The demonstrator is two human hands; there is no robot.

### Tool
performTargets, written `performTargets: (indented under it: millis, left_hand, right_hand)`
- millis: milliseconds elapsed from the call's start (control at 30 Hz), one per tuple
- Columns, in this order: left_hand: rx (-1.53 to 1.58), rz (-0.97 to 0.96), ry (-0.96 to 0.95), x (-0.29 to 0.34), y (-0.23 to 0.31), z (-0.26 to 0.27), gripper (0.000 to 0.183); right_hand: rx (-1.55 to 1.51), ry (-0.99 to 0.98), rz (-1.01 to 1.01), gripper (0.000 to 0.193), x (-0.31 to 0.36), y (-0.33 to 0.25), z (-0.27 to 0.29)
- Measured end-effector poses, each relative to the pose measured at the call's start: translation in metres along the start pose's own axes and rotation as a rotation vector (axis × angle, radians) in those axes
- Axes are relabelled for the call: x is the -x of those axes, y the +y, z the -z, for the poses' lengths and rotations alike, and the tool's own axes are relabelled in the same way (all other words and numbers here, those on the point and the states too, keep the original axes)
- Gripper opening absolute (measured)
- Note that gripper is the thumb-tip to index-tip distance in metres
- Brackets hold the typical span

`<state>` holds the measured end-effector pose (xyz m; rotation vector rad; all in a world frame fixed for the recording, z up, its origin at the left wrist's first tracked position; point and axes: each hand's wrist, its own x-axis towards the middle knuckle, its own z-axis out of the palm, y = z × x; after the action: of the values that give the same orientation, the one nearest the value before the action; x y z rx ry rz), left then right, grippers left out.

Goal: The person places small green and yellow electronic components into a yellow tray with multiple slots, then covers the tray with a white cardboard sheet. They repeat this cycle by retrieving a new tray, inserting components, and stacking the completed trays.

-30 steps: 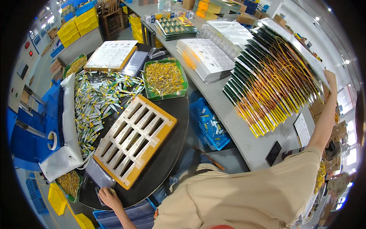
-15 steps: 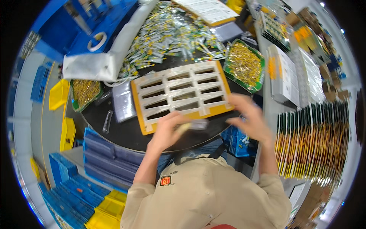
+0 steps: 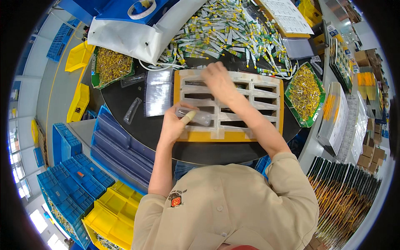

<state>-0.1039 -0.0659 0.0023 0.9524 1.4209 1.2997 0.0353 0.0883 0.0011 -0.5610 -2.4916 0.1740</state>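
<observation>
A yellow-edged frame (image 3: 228, 136) with white bars and several long slots lies on the black table in front of me. My left hand (image 3: 175, 122) is closed around clear plastic blister shells (image 3: 200, 116), held over the frame's left side. A pale yellow cover shows on that thumb. My right hand (image 3: 218, 81) reaches across the frame to its far left slots. Its fingers are bunched and point down; whatever they grip is hidden. Beyond the frame lies a heap of small tubes (image 3: 225, 35) with yellow tips.
Green-edged trays of small yellow pieces stand at left (image 3: 111, 66) and right (image 3: 306, 93). Flat clear plastic sheets (image 3: 158, 92) lie beside the frame, near a single clear shell (image 3: 132, 111). A white sheet (image 3: 125, 39) and tape roll (image 3: 141, 8) are at far left; blue crates (image 3: 85, 171) stand lower left.
My right hand has moved from the frame's near right corner to its far left slots. My left hand, with the clear shells, has shifted over the frame's left side. The view has turned.
</observation>
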Motion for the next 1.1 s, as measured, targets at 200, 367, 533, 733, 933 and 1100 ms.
performTargets:
  millis: [200, 367, 533, 733, 933, 1100]
  left_hand:
    - [-0.067, 0.261, 0.109, 0.009, -0.004, 0.009, 0.024]
    - [-0.091, 0.21, -0.036, 0.027, -0.008, 0.009, 0.027]
    - [-0.016, 0.267, 0.034, 0.047, -0.009, 0.004, 0.024]
    - [-0.048, 0.298, 0.109, 0.066, -0.007, 0.005, 0.018]
    - [-0.193, 0.275, -0.145, 0.061, 0.017, -0.017, 0.017]
    - [-0.08, 0.262, -0.09, 0.002, 0.019, -0.037, 0.022]
  right_hand:
    - [-0.664, -0.347, -0.206, 0.019, 0.02, -0.028, 0.015]
    - [-0.257, -0.138, -0.253, 0.021, 0.028, -0.04, 0.022]
    - [-0.36, -0.397, -0.317, 0.027, 0.046, -0.06, 0.028]
    - [-0.672, -0.489, -0.29, 0.018, 0.07, -0.079, 0.024]
    - [-0.287, -0.02, -0.259, 0.014, 0.086, -0.079, 0.03]
    - [-0.77, -0.22, -0.317, 0.017, 0.073, -0.009, 0.06]
